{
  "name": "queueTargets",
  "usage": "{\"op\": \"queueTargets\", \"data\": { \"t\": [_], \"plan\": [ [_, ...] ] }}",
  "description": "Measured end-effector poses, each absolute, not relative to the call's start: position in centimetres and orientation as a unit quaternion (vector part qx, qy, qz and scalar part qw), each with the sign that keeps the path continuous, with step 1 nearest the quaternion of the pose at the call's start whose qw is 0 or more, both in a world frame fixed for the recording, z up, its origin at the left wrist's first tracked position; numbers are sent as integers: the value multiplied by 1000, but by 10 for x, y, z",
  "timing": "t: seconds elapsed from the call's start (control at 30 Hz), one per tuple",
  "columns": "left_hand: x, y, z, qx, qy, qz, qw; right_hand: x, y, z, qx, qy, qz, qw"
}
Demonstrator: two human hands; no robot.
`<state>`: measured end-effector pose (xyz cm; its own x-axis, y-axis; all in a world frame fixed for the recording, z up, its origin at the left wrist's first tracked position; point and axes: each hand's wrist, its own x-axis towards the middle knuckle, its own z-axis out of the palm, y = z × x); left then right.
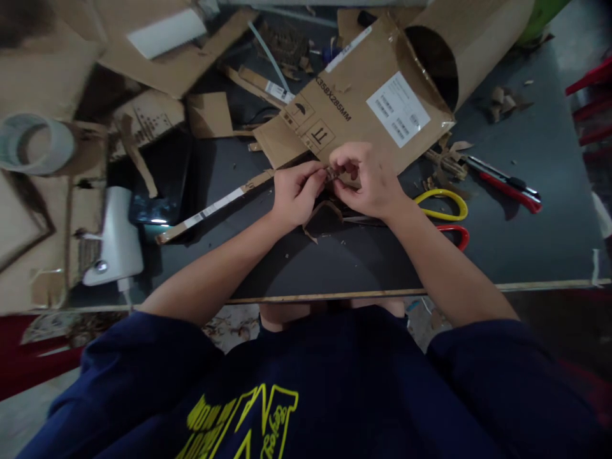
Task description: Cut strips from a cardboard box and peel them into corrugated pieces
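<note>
My left hand and my right hand meet at the middle of the table, fingers pinched. Between their fingertips is a small piece of torn cardboard, mostly covered by the fingers. Right behind them lies a large printed cardboard sheet with a white label. A brown cardboard scrap rests on the table below the fingers. Scissors with one yellow handle and one red lie by my right wrist, their blades partly hidden under it. A long cardboard strip runs from near my left hand toward the lower left.
On the right lies a red box cutter. A tape roll, a white corded tool and a black glossy object sit at the left. A large cardboard tube stands at the back right. Cardboard scraps cover the far side.
</note>
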<state>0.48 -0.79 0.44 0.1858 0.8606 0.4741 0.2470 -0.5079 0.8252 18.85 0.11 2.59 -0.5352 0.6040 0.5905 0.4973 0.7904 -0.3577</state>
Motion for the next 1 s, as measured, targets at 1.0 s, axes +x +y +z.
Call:
{"op": "queueTargets", "data": {
  "t": [1.0],
  "plan": [
    [5,0,-1,660,338,528,413,187,-2,28,-326,-876,152,323]
  ]
}}
